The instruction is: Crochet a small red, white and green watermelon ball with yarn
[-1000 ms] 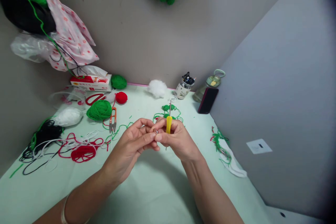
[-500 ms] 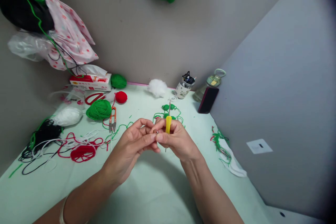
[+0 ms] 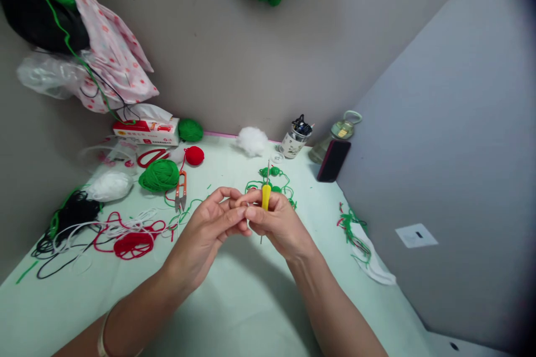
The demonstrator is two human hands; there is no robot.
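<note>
A crochet hook with a yellow handle stands nearly upright in my right hand, its metal shaft pointing up and a thin end showing below. My right thumb and forefinger are pinched together, meeting the fingertips of my left hand. The left thumb and fingers are closed as well. Between the two hands a tiny glint shows, too small and covered to name. Just behind them, small green crocheted pieces with loose yarn tails lie on the pale green table cover.
Orange thread snips, a green yarn ball, a small red ball and red yarn lie to the left. White stuffing, a pen cup and a phone stand along the back. Yarn scraps lie right.
Both hands stay together, with the right hand and the hook shifted slightly left. The small shiny spot between the fingertips is now mostly covered.
</note>
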